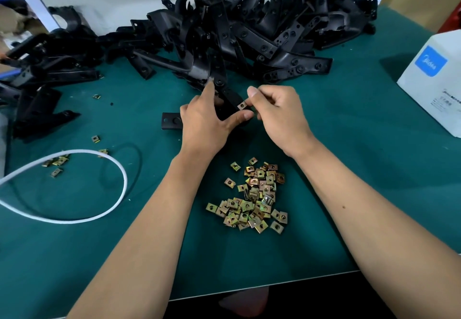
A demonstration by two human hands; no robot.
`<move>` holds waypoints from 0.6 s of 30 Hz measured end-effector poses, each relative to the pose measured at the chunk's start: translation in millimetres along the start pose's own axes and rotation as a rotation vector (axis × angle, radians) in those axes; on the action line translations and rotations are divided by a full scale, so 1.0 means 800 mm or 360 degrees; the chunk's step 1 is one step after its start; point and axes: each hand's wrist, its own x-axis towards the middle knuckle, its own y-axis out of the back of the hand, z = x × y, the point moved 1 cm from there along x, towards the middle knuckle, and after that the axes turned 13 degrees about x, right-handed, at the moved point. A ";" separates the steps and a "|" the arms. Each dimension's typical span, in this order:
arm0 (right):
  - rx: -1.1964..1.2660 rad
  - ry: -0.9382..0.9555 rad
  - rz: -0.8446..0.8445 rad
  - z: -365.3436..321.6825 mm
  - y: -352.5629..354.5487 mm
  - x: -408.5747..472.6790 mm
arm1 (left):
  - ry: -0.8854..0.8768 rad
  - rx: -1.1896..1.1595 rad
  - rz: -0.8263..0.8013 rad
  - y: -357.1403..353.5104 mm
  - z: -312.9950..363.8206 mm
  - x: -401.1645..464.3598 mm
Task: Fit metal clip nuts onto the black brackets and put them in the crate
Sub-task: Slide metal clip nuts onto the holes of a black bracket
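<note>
Clip nut meets bracket above the tabletop.
The left hand has its grip around a black bracket; the right hand pinches one clip nut at the bracket's end. Loose clip nuts lie just below both grips.

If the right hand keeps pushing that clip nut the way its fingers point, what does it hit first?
The right hand points left, so the clip nut would likely meet the end of the black bracket held by the left hand; depth is unclear.
</note>
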 end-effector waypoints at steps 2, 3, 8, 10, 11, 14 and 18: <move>-0.0015 -0.0021 -0.0049 0.001 0.006 0.003 | -0.0024 0.0016 -0.0013 0.000 0.001 0.001; -0.0023 -0.0035 -0.0071 0.000 0.009 0.004 | -0.0019 0.0007 -0.0024 0.000 0.001 0.002; -0.0493 0.0001 -0.0090 0.002 0.028 0.013 | 0.0021 -0.0062 -0.0085 0.000 0.000 0.002; -0.0868 -0.0125 -0.0184 0.007 0.039 0.015 | 0.0016 -0.0073 -0.0101 0.001 -0.001 0.003; -0.1009 -0.0210 -0.0266 0.007 0.043 0.016 | 0.0014 -0.0082 -0.0100 0.001 -0.001 0.003; -0.1154 -0.0331 -0.0525 0.002 0.045 0.015 | 0.0018 -0.0111 -0.0089 0.001 -0.002 0.003; -0.1080 -0.0314 -0.0696 -0.010 0.036 0.011 | -0.0001 -0.0098 -0.0063 0.000 -0.003 0.003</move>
